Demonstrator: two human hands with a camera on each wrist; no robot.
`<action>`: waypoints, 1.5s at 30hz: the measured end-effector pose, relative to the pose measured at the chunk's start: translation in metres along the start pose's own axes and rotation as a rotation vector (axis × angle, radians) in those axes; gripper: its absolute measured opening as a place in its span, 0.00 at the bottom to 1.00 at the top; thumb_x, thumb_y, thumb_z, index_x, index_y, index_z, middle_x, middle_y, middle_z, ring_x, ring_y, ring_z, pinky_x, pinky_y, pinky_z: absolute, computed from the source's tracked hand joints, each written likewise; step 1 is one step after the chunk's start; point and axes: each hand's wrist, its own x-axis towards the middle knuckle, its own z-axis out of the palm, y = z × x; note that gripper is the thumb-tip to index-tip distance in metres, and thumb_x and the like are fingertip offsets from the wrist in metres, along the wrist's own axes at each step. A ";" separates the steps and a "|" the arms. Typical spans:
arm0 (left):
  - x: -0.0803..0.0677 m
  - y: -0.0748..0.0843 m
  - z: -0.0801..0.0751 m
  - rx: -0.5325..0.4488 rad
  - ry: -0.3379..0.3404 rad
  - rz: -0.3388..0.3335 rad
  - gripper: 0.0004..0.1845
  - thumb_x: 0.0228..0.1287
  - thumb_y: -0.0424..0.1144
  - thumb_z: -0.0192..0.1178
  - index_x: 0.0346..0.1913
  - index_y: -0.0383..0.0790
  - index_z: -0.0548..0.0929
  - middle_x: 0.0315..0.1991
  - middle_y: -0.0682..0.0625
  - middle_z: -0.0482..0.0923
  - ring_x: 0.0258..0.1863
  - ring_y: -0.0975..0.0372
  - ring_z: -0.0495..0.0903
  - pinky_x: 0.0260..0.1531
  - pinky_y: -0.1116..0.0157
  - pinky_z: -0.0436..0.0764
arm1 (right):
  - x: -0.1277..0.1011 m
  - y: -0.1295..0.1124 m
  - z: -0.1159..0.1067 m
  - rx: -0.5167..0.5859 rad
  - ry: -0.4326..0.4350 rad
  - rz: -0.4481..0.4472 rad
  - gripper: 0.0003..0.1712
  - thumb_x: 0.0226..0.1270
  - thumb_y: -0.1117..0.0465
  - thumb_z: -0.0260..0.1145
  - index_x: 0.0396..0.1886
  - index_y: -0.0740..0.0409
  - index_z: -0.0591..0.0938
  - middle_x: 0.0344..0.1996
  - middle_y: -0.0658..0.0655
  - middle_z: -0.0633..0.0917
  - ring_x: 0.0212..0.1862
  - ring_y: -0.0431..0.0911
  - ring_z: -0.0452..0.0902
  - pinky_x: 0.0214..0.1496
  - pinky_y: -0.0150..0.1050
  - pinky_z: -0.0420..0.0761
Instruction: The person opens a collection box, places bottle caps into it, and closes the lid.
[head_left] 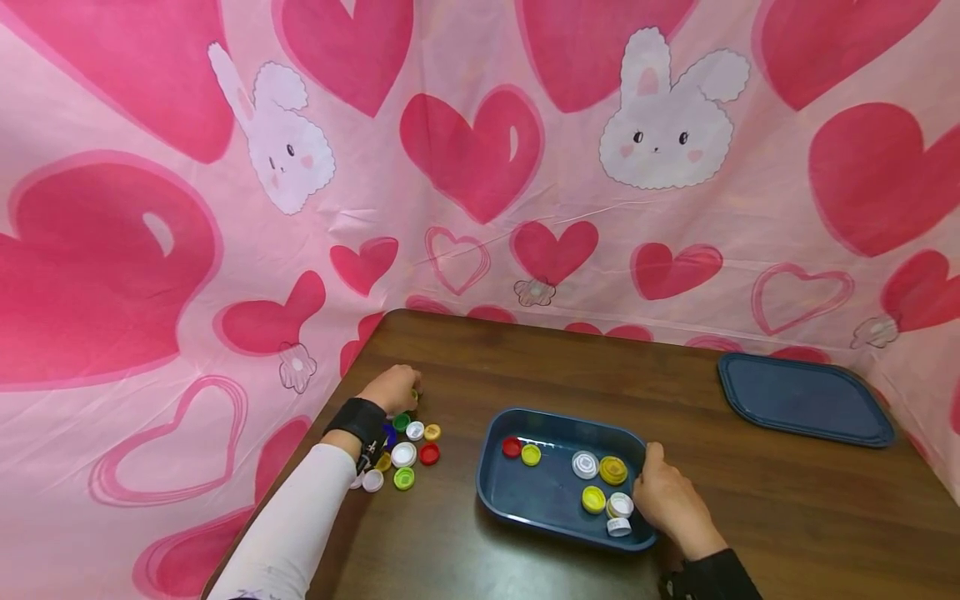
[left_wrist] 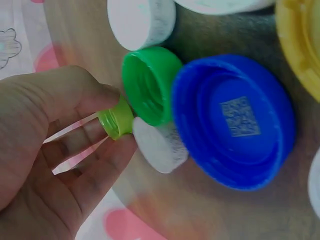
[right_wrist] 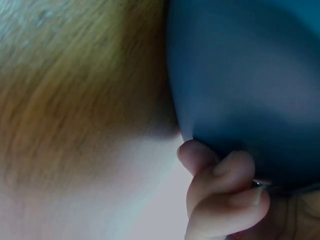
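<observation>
My right hand (head_left: 671, 500) grips the near right rim of the tray (head_left: 501, 442), fingers curled under its edge; I should keep it steady so the caps inside, e.g. the yellow cap (head_left: 593, 498), do not slide. Farther left, my left hand (head_left: 392, 387) pinches a small lime cap (left_wrist: 116, 119) btw. thumb and fingers, at the far end of the pile (head_left: 405, 454) on the table (head_left: 750, 517). I think I must lift straight up, w/o knocking the green cap (left_wrist: 150, 82) beside it.
</observation>
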 end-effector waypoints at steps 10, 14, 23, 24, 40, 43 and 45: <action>-0.002 0.039 -0.018 0.040 0.069 0.146 0.09 0.57 0.31 0.69 0.42 0.35 0.87 0.38 0.45 0.82 0.41 0.53 0.79 0.50 0.55 0.82 | -0.001 0.000 -0.004 0.000 -0.002 0.004 0.26 0.72 0.66 0.55 0.61 0.74 0.56 0.35 0.71 0.78 0.28 0.53 0.76 0.29 0.46 0.79; -0.002 0.063 -0.026 0.020 0.076 0.209 0.12 0.58 0.31 0.70 0.46 0.34 0.86 0.39 0.45 0.81 0.40 0.54 0.79 0.48 0.57 0.83 | -0.001 0.000 -0.005 -0.003 0.002 0.006 0.26 0.71 0.66 0.55 0.61 0.74 0.57 0.35 0.71 0.78 0.28 0.53 0.75 0.29 0.46 0.79; -0.006 0.114 -0.026 0.017 0.011 0.297 0.15 0.59 0.35 0.72 0.50 0.42 0.87 0.41 0.50 0.80 0.40 0.60 0.80 0.46 0.63 0.85 | -0.001 0.001 -0.003 -0.004 -0.002 0.011 0.27 0.71 0.66 0.55 0.62 0.75 0.56 0.37 0.72 0.78 0.29 0.54 0.76 0.30 0.47 0.80; -0.007 0.121 -0.026 0.022 0.005 0.321 0.14 0.59 0.35 0.72 0.49 0.43 0.87 0.41 0.51 0.80 0.40 0.60 0.80 0.45 0.64 0.85 | -0.001 0.001 -0.003 -0.004 -0.001 0.011 0.28 0.71 0.66 0.55 0.62 0.75 0.56 0.38 0.73 0.79 0.29 0.54 0.76 0.31 0.48 0.81; -0.014 0.195 -0.010 0.105 -0.112 0.550 0.16 0.59 0.36 0.72 0.51 0.46 0.88 0.44 0.55 0.81 0.43 0.64 0.78 0.48 0.70 0.82 | 0.000 0.000 -0.001 -0.008 -0.003 0.012 0.28 0.71 0.66 0.56 0.62 0.75 0.56 0.37 0.73 0.79 0.30 0.54 0.77 0.31 0.48 0.81; -0.014 0.202 -0.007 0.114 -0.137 0.573 0.15 0.60 0.36 0.72 0.50 0.46 0.88 0.45 0.55 0.81 0.44 0.64 0.78 0.50 0.70 0.82 | -0.001 0.000 0.000 -0.005 -0.004 0.011 0.28 0.71 0.66 0.56 0.62 0.75 0.56 0.36 0.72 0.79 0.29 0.54 0.76 0.30 0.47 0.80; -0.015 0.206 -0.005 0.118 -0.151 0.582 0.15 0.60 0.36 0.72 0.50 0.46 0.88 0.46 0.55 0.81 0.44 0.64 0.78 0.49 0.70 0.82 | -0.001 0.000 0.001 -0.003 -0.005 0.009 0.28 0.71 0.66 0.56 0.62 0.75 0.56 0.36 0.71 0.79 0.29 0.54 0.76 0.30 0.46 0.80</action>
